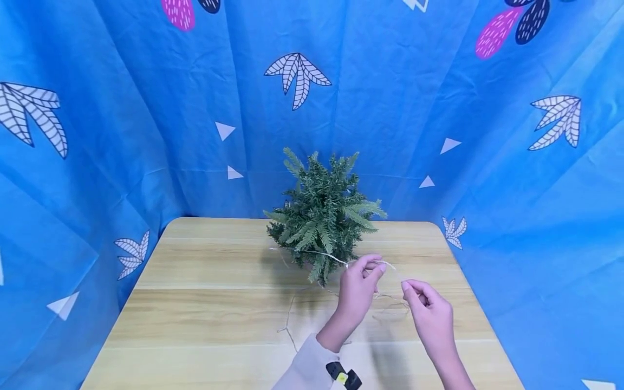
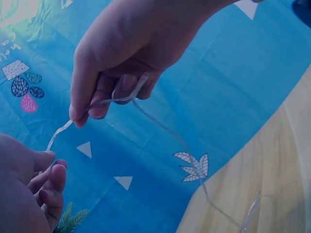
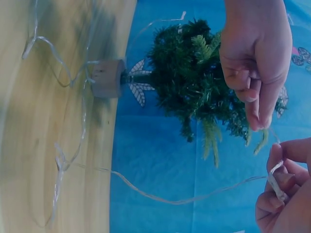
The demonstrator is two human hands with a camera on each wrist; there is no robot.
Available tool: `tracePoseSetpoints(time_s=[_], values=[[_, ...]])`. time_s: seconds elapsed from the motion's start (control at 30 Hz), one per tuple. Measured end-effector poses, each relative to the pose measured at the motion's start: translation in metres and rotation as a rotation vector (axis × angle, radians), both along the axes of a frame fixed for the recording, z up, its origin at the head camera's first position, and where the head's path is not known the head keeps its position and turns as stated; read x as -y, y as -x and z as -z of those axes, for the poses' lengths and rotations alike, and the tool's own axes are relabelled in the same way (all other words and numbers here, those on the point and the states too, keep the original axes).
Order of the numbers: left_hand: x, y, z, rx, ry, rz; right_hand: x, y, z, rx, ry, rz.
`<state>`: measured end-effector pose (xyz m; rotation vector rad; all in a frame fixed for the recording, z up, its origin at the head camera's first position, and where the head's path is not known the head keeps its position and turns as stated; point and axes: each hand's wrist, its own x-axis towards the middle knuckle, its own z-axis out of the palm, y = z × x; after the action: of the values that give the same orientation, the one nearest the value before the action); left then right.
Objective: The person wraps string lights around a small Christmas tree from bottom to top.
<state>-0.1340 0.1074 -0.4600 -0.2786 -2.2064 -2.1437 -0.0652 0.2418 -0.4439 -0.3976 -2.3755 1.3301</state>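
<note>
A small green artificial Christmas tree stands on the table, its round wooden base showing in the right wrist view. A thin clear string of lights runs from the tree's lower branches to both hands. My left hand, in front of the tree's lower right side, pinches the string between thumb and fingertips. To its right, my right hand pinches the string a short way along. A short stretch spans the two hands. One small branching piece of the string lies against the right hand's curled fingers.
More of the light string lies loosely on the wooden table in front of the tree. A blue patterned cloth hangs behind and on both sides. A black and yellow device sits at the left sleeve.
</note>
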Motion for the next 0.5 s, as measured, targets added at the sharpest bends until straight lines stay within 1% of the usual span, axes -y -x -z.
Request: tracePoseSetpoints(time_s=[0.1, 0.23, 0.3, 0.4, 0.5], values=[[-0.002, -0.003, -0.001, 0.006, 0.026, 0.037, -0.002, 0.003, 0.000, -0.005, -0.011, 0.016], [-0.007, -0.005, -0.004, -0.040, 0.074, 0.073, -0.001, 0.006, -0.002, -0.015, -0.015, 0.025], [-0.008, -0.004, -0.005, -0.080, 0.099, 0.069, 0.000, 0.007, -0.003, -0.020, -0.009, 0.024], [-0.009, -0.001, -0.008, -0.137, 0.121, 0.042, 0.001, 0.008, -0.004, -0.028, 0.007, 0.025], [-0.009, 0.003, -0.011, -0.171, 0.129, 0.014, 0.002, 0.009, -0.006, -0.043, 0.027, 0.038]])
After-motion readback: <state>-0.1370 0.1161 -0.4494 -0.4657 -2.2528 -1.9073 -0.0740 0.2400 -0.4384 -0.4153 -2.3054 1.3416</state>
